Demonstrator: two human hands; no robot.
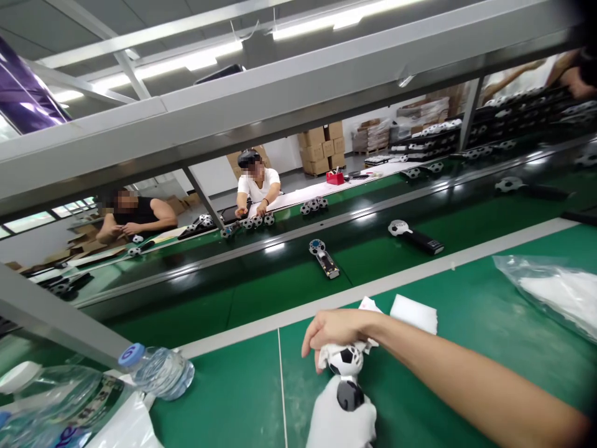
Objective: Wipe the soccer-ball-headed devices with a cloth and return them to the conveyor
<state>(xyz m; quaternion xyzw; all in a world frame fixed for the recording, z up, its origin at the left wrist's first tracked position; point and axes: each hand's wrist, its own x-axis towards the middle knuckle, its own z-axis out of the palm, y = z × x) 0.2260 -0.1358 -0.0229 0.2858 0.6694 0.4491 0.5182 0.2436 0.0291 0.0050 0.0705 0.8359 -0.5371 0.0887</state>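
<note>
bare right hand (334,331) curled downward, forearm (459,373) angled left

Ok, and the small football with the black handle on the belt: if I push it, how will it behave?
Probably it pivots rather than slides: the football-topped handle lies on the green belt on its round end. The black handle looks stiff, so it likely won't bend.

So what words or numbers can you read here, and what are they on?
"6" on the blue plastic cap of the clear plastic water bottle.
Blue letters on the larger clear plastic bottle: too blurred to read.
Far brown cardboard boxes: any print too small to read.
</note>
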